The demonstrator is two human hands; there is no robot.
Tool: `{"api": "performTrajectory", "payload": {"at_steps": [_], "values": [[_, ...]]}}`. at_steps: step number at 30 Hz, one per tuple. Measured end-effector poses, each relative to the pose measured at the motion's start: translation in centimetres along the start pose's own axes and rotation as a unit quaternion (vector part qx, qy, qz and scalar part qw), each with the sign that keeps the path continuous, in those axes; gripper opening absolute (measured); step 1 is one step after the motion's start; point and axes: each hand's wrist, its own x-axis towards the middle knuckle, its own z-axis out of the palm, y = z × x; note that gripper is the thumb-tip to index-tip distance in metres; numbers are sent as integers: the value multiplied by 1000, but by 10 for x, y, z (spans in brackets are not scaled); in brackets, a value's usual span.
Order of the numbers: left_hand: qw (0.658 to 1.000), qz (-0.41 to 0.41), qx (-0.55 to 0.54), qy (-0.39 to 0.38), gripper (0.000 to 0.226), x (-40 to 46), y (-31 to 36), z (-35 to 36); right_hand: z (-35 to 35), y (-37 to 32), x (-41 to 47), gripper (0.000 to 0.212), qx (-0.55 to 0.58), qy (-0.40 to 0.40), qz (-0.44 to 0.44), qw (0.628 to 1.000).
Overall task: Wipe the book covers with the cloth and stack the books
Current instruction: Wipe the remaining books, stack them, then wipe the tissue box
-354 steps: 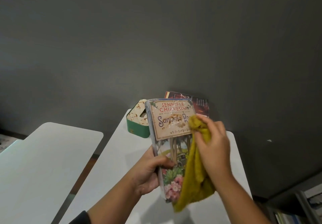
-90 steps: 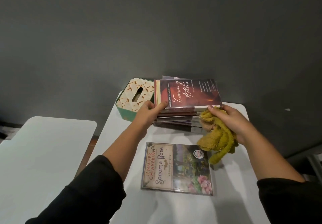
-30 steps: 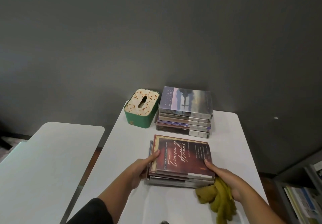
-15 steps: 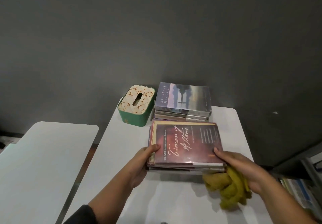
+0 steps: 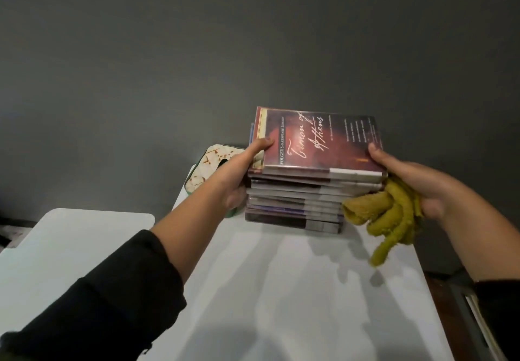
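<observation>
The left hand (image 5: 239, 175) and the right hand (image 5: 408, 180) each grip one short end of the books (image 5: 309, 180), thumbs on the top cover, at the far end of the white worktop (image 5: 281, 290). The right hand also pinches the soft, fuzzy mustard cloth (image 5: 385, 214). The glossy plastic-wrapped covers look slippery and the pile probably heavy, so holding it from below seems safest.

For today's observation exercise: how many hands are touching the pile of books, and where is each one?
2. The left hand grips the left end of the book pile, thumb on the top cover. The right hand holds the right end and also clutches the yellow cloth.
</observation>
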Motion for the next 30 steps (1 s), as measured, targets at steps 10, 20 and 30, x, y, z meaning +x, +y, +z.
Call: {"api": "performTrajectory", "payload": {"at_steps": [10,20,30], "values": [[999,-28,19,36,52,72,5,-8,-2,-7,79,56,-35,5,51,998],[992,-19,119,24,57,93,1,-14,2,6,96,72,-77,68,37,994],[900,113,270,323,44,92,-6,-45,22,53,91,59,185,287,-53,938]]}}
